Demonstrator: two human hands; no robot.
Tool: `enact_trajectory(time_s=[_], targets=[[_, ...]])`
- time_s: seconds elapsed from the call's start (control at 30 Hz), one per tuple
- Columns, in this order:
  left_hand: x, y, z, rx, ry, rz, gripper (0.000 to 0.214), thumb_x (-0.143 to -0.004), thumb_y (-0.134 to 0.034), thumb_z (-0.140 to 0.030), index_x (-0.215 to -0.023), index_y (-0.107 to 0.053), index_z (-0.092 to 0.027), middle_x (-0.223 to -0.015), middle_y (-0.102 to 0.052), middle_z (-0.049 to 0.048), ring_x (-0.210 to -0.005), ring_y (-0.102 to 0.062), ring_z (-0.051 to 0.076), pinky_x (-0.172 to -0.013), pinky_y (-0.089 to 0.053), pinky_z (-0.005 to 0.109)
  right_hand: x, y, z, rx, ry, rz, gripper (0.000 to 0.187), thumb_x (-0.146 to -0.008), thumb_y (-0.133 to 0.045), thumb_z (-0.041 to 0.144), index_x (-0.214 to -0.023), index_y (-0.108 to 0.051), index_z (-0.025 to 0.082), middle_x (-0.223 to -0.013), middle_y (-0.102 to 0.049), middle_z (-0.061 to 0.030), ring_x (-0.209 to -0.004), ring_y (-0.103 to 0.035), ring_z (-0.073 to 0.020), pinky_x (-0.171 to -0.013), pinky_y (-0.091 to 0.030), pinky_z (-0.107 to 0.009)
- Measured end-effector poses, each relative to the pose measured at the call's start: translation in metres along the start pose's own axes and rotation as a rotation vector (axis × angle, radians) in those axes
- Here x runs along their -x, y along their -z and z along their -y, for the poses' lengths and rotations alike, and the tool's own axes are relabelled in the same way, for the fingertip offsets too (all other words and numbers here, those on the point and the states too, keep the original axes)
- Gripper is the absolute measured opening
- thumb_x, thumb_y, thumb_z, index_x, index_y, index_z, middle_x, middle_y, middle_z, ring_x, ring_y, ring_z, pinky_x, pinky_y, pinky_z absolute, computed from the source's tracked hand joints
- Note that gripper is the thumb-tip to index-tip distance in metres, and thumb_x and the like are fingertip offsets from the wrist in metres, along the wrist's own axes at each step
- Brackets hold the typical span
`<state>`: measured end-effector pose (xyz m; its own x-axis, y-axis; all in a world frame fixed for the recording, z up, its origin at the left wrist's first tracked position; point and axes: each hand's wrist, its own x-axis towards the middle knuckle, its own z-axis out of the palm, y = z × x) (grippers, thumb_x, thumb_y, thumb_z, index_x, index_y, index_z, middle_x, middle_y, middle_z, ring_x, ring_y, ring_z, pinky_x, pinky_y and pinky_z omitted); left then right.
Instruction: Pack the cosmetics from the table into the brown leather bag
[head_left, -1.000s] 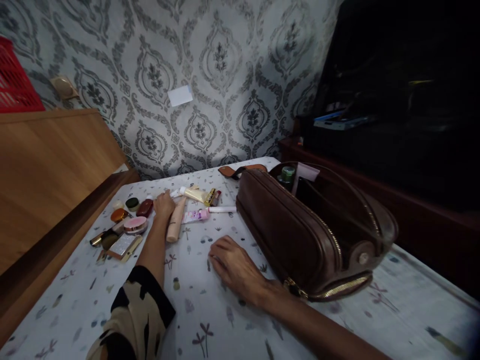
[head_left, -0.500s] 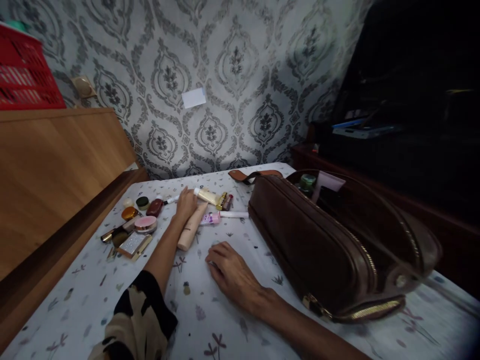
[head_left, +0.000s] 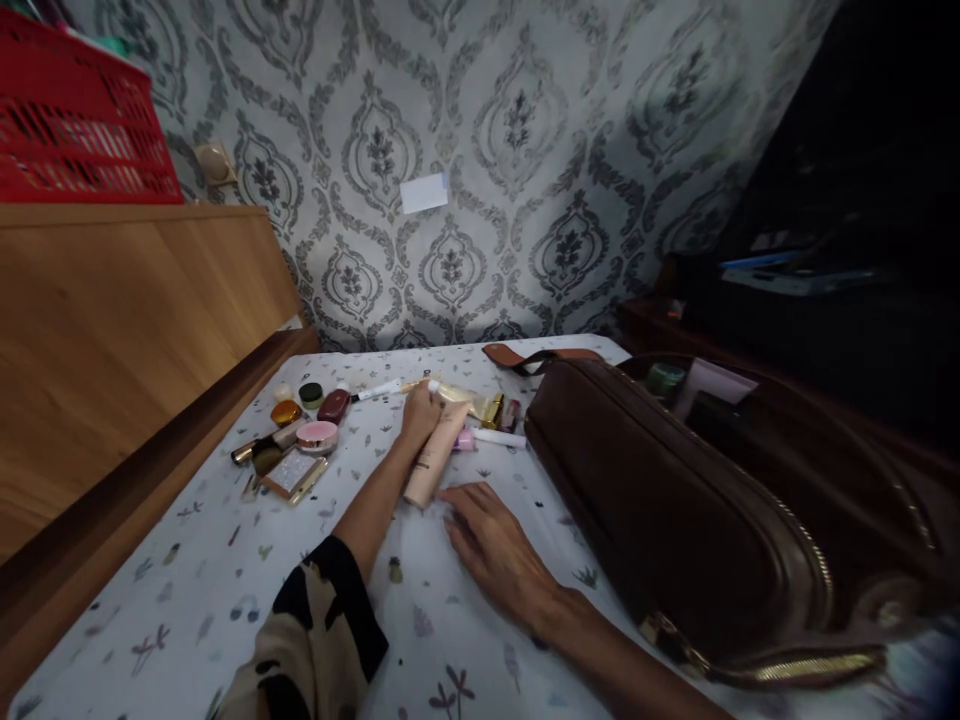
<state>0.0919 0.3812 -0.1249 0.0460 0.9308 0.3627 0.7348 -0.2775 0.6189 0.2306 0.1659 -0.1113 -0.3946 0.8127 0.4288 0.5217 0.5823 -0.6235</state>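
Observation:
My left hand (head_left: pixel 421 415) rests on the cloth with curled fingers, against the upper side of a peach squeeze tube (head_left: pixel 435 458). Its fingertips are partly hidden near the white cap of a pale yellow tube (head_left: pixel 465 399); what they grip I cannot make out. Below the peach tube, my right hand (head_left: pixel 491 545) is open and holds nothing, its index finger near the tube's base. To the right lie a pink-purple tube (head_left: pixel 464 440), a white stick (head_left: pixel 501 438) and a gold-coloured item (head_left: pixel 493 411). A brown toiletry bag (head_left: pixel 637 500) stands open at the right.
Several cosmetics lie left: a pink compact (head_left: pixel 317 434), a glittery palette (head_left: pixel 291 472), a maroon case (head_left: pixel 334 405) and a dark-lidded jar (head_left: pixel 311 394). A wooden panel (head_left: pixel 150 300) borders the left, with a red basket (head_left: pixel 82 120) above. The patterned wall (head_left: pixel 480 200) closes the back.
The view has swung left, so everything sits further right. My left hand and the peach tube have shifted slightly right on the cloth, toward the bag. My right hand's fingers have straightened a little.

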Motion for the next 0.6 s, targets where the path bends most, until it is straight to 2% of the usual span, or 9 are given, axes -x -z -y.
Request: enact_trajectory(time_s=[0.1, 0.2, 0.37, 0.47, 0.6], targets=[[0.006, 0.019, 0.003, -0.188, -0.049, -0.009, 0.026, -0.098, -0.055, -0.027, -0.121, -0.063, -0.017, -0.126, -0.063, 0.0118, -0.121, -0.058, 0.026, -0.105, -0.046, 0.048, 0.002, 0.0, -0.003, -0.002, 0.007, 0.0, 0.028, -0.093, -0.05, 0.01, -0.115, -0.065, 0.019, -0.109, -0.068, -0.0105, -0.106, -0.059, -0.0252, -0.094, -0.051, -0.043], [0.016, 0.049, 0.012, -0.38, -0.064, -0.018, 0.035, -0.097, -0.041, -0.012, -0.122, -0.064, -0.017, -0.126, -0.062, 0.0171, -0.127, -0.052, 0.03, -0.11, -0.037, 0.049, 0.003, -0.002, -0.007, -0.011, 0.0, -0.011, 0.027, -0.092, -0.05, 0.01, -0.113, -0.066, 0.018, -0.108, -0.068, -0.0111, -0.105, -0.06, -0.0256, -0.093, -0.052, -0.043], [0.039, 0.102, 0.035, -0.654, -0.011, -0.018, 0.05, -0.091, -0.036, -0.006, -0.137, -0.055, -0.015, -0.136, -0.056, 0.0226, -0.135, -0.042, 0.038, -0.114, -0.023, 0.063, 0.003, -0.002, -0.008, -0.019, -0.011, 0.005, 0.026, -0.092, -0.05, 0.011, -0.111, -0.067, 0.017, -0.106, -0.069, -0.0109, -0.104, -0.06, -0.0258, -0.091, -0.052, -0.043], [0.052, 0.125, 0.047, -0.767, 0.057, 0.002, 0.055, -0.09, -0.032, -0.004, -0.142, -0.049, -0.011, -0.139, -0.053, 0.0272, -0.132, -0.045, 0.042, -0.107, -0.03, 0.068, 0.002, 0.0, -0.007, -0.02, -0.007, 0.017, 0.026, -0.092, -0.05, 0.009, -0.109, -0.068, 0.018, -0.106, -0.069, -0.0102, -0.104, -0.061, -0.0252, -0.091, -0.052, -0.042], [0.068, 0.145, 0.055, -0.849, 0.074, 0.058, 0.055, -0.092, -0.032, -0.006, -0.143, -0.048, -0.019, -0.141, -0.054, 0.022, -0.127, -0.051, 0.038, -0.104, -0.039, 0.057, 0.002, 0.001, -0.006, -0.019, -0.008, 0.026, 0.026, -0.092, -0.05, 0.008, -0.107, -0.068, 0.019, -0.105, -0.069, -0.0094, -0.104, -0.061, -0.0246, -0.091, -0.052, -0.04]])
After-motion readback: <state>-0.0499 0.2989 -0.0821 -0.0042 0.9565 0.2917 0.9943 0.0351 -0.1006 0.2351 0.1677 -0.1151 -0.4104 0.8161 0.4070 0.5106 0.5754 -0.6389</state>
